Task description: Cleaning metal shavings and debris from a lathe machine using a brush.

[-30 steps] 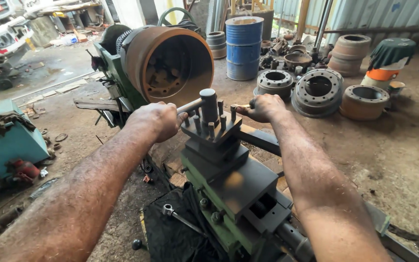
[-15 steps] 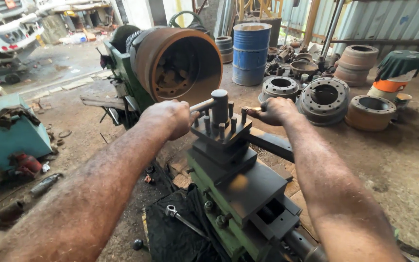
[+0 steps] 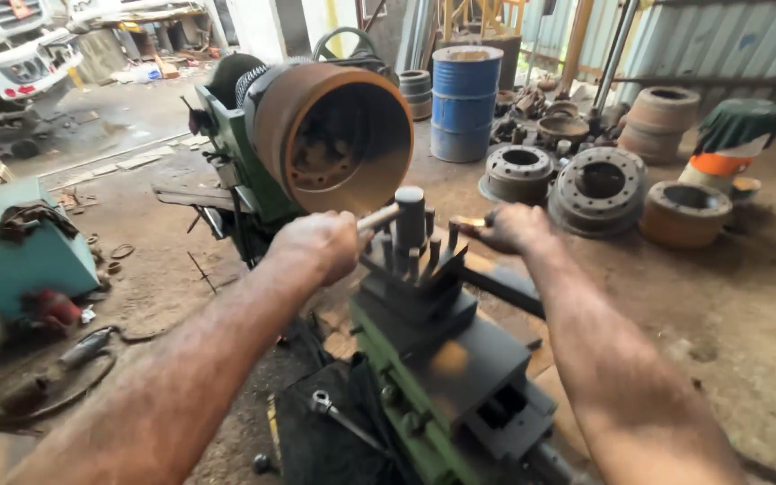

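Since half a second ago your view has drawn closer to the lathe, while both of your hands have kept their places on the tool post.

From the head camera, the ground around you is crowded. Just past the tool post, a big rusty brake drum (image 3: 339,135) sits mounted on the green lathe (image 3: 235,153), its open mouth turned toward you. Behind it stands a blue barrel (image 3: 466,103), and to the right 3 or more worn drums and hubs (image 3: 599,184) lie on the dirt floor (image 3: 747,296). A teal box (image 3: 20,260) sits at the left, with loose scrap beside it. A wrench (image 3: 343,418) lies on dark cloth just below the lathe carriage.

Between your 2 hands the dark tool post (image 3: 410,278) stands upright on the green carriage, several clamping bolts sticking up from its top. A handle (image 3: 397,216) with a cylindrical head rises above it, and its shaft runs toward your left hand.

Your left hand (image 3: 316,247) is clenched around the shaft of that handle, knuckles up. Your right hand (image 3: 514,229) is closed on a small pale piece (image 3: 469,221) at the far side of the tool post; you cannot tell what the piece is, since it is blurred.
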